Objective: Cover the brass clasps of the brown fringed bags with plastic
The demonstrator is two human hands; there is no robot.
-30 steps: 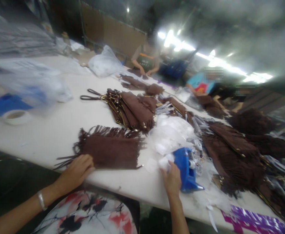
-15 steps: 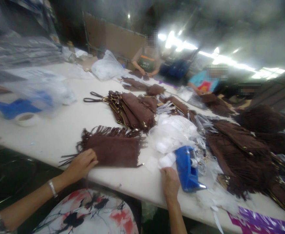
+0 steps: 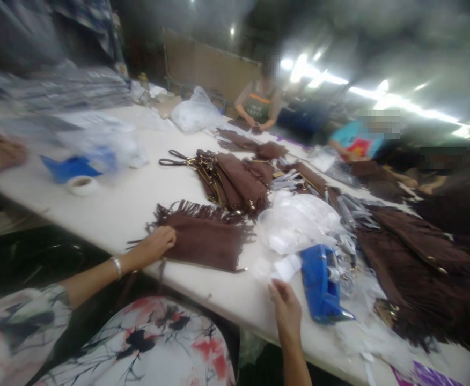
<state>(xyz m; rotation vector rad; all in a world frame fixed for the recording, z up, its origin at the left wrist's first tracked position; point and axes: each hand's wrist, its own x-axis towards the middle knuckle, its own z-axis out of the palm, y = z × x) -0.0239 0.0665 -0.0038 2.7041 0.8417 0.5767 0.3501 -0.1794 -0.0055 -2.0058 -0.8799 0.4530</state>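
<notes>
A brown fringed clutch bag (image 3: 206, 244) lies flat at the near edge of the table, its fringe pointing away from me. My left hand (image 3: 158, 247) is on the bag's left end, fingers curled against it. My right hand (image 3: 288, 305) is at the table edge with thumb and fingers pinched together; whatever they may hold is too small to make out. Just beyond those fingertips lies a small white paper piece (image 3: 288, 266). A blue tape dispenser (image 3: 319, 284) stands to the right of that hand.
Behind the bag sits a pile of brown clutches (image 3: 239, 182) with wrist straps. White crumpled wrapping (image 3: 299, 220) lies beside it. More fringed bags (image 3: 424, 262) cover the right side. At left are a tape roll (image 3: 82, 185) and another person's hand (image 3: 1, 153). Several people work across the table.
My view has turned left, so the scene sits farther right. My right hand has drawn slightly back from the white paper piece. The left hand stays on the clutch bag.
</notes>
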